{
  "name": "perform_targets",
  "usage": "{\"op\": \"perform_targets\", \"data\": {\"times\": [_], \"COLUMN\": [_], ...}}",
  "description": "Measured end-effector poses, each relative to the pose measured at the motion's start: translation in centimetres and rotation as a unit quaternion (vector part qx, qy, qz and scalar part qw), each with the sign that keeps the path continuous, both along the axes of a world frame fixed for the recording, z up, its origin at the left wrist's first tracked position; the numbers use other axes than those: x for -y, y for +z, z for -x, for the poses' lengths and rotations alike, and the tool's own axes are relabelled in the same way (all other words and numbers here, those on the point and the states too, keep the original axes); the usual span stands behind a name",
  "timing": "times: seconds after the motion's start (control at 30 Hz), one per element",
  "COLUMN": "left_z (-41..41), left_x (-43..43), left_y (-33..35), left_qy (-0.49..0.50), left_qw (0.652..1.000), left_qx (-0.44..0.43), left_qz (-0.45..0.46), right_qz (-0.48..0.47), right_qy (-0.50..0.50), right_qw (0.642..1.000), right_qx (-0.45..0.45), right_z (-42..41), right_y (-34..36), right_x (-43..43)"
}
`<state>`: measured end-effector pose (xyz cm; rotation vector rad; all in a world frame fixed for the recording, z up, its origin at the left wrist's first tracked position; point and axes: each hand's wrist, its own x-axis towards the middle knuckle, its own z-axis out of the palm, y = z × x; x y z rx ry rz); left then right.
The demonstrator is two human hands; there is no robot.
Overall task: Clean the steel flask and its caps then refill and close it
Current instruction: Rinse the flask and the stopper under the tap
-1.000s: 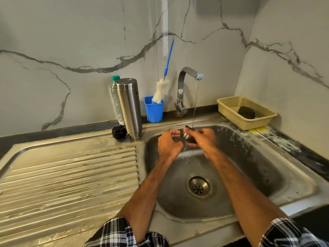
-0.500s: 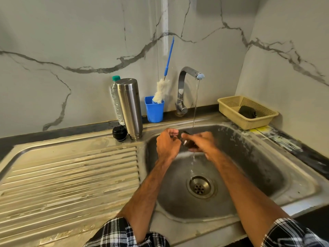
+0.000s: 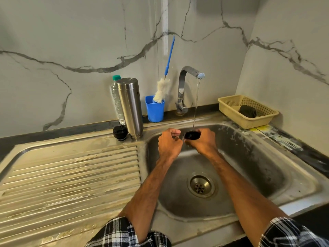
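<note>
The black cap [image 3: 192, 135] has come up under the water stream [image 3: 196, 104], which half a second ago ran past the hands into the basin and now lands on the cap's top. The hands have risen a little with it.

Head view: the hands are close together over the far part of the sink [image 3: 258, 157]. The right hand [image 3: 203, 142] has its fingers curled round the cap from beneath and behind. The left hand [image 3: 170, 143] sits at the cap's 9 o'clock, fingers bent, tips at the cap's edge; whether it pinches the cap or only touches it I cannot tell.

The steel flask [image 3: 130, 107] stands upright on the worktop at 10 o'clock from the hands, by the basin's corner. A second cap [image 3: 120, 133] lies just beside its foot, at its 8 o'clock, and a plastic bottle [image 3: 116, 100] stands touching or nearly touching behind it. At the flask's 3 o'clock a blue cup [image 3: 154, 112] holds a bottle brush [image 3: 162, 90], then comes the tap [image 3: 185, 86]. A yellow basket [image 3: 229, 106] with a dark scrubber [image 3: 247, 111] sits at 2 o'clock from the hands. The ribbed draining board [image 3: 71, 175] spreads at 8 o'clock, the drain [image 3: 202, 186] at 6. Veined marble walls meet in a corner behind.
</note>
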<state>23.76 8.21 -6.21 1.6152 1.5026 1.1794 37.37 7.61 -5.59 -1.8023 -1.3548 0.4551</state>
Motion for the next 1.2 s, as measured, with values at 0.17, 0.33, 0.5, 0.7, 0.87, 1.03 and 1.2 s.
{"op": "perform_targets", "data": {"times": [0.17, 0.33, 0.5, 0.7, 0.87, 1.03, 1.2], "left_z": [0.1, 0.0, -0.3, -0.1, -0.1, -0.9, -4.1], "left_x": [0.0, 0.0, 0.4, 0.2, -0.1, 0.2, -1.0], "left_y": [0.0, 0.3, 0.4, -0.1, 0.2, 0.7, 1.7], "left_qy": [0.0, 0.006, -0.038, -0.088, -0.092, -0.104, -0.127], "left_qw": [1.0, 1.0, 0.999, 0.996, 0.995, 0.994, 0.973], "left_qx": [-0.005, 0.012, 0.026, -0.006, -0.017, 0.043, 0.143], "left_qz": [-0.001, -0.004, -0.026, -0.022, -0.015, 0.008, 0.131], "right_qz": [0.017, 0.149, 0.187, 0.21, 0.142, 0.1, -0.03], "right_qy": [0.016, 0.045, 0.066, 0.084, 0.055, 0.114, 0.059], "right_qw": [0.997, 0.839, 0.782, 0.825, 0.886, 0.897, 0.942], "right_qx": [-0.072, -0.521, -0.59, -0.518, -0.439, -0.414, -0.329], "right_z": [0.3, -0.4, -0.3, -0.4, -1.0, -1.6, -1.3], "right_y": [0.4, 1.2, 1.7, 0.9, 1.2, 1.0, 1.0], "right_x": [0.0, 1.0, 1.3, 0.6, 0.4, 0.6, 0.8]}}
